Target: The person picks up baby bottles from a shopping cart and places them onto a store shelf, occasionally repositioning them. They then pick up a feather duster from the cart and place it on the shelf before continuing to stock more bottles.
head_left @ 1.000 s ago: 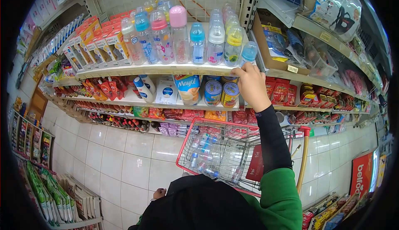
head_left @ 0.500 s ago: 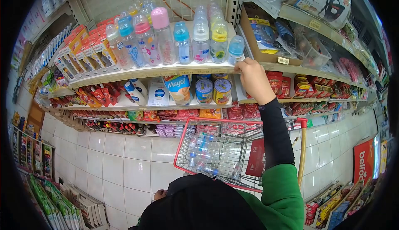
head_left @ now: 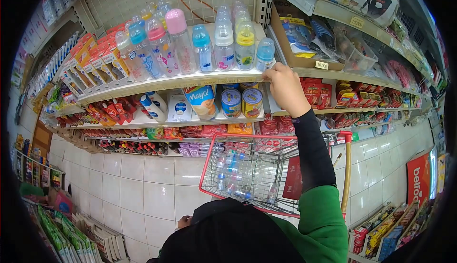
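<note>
My right hand (head_left: 283, 87) is at the front edge of the upper shelf, its fingers closed at the lower part of a small baby bottle (head_left: 265, 54) with a light blue cap. The bottle stands upright at the right end of a row, and the fingers cover its base. Beside it stand a yellow-capped bottle (head_left: 245, 46), a white-capped bottle (head_left: 224, 49) and a blue-capped bottle (head_left: 203, 51). My left hand (head_left: 184, 221) shows only in part, low beside the black cloth; its fingers cannot be made out.
A red-rimmed shopping cart (head_left: 247, 172) holding several bottles stands below the shelf. Boxed bottles (head_left: 97, 65) fill the shelf's left side. A cardboard box (head_left: 304, 63) of packaged goods sits to the right. Below are a Mayo pack (head_left: 202, 102) and cans (head_left: 232, 103).
The view has shifted slightly, moving the shelf a little left in the frame. My right hand remains at the small blue-capped bottle, its fingers still closed at the base.
</note>
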A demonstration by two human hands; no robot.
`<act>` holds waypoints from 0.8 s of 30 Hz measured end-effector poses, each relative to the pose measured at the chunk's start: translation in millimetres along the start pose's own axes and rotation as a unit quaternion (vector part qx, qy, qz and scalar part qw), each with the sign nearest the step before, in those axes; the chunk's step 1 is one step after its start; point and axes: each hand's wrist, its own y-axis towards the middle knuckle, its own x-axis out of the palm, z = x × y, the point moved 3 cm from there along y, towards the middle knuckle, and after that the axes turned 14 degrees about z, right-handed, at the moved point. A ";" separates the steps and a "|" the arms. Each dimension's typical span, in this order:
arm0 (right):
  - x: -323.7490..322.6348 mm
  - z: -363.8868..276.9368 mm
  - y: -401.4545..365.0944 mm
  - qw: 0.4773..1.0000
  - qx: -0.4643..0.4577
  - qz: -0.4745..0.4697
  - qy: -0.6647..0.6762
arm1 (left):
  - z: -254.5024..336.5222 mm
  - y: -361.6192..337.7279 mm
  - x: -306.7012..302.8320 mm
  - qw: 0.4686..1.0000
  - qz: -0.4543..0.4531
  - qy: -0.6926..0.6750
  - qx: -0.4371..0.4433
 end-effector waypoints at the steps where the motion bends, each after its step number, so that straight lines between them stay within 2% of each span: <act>1: 2.2 1.4 0.2 1.000 -0.003 0.000 0.004 | 0.1 -0.9 -0.3 1.000 0.008 0.007 -0.004; 15: -1.4 -3.5 1.2 0.999 -0.021 0.018 0.024 | -1.3 0.3 0.4 1.000 -0.008 -0.009 -0.002; 17: 0.2 -2.8 0.2 1.000 -0.026 0.011 0.001 | -2.7 1.0 1.5 0.999 0.008 -0.025 0.023; 20: -4.8 -6.4 -2.9 0.999 -0.032 0.022 -0.007 | -5.7 -6.0 7.0 0.999 0.044 0.018 -0.004; 22: -4.8 -3.2 -4.2 0.999 -0.027 0.033 0.007 | -12.5 -8.2 7.7 0.998 0.055 0.016 0.032; 24: -5.8 -2.4 -12.4 0.999 -0.022 0.038 0.022 | -16.6 -11.6 3.6 0.998 0.003 -0.035 0.049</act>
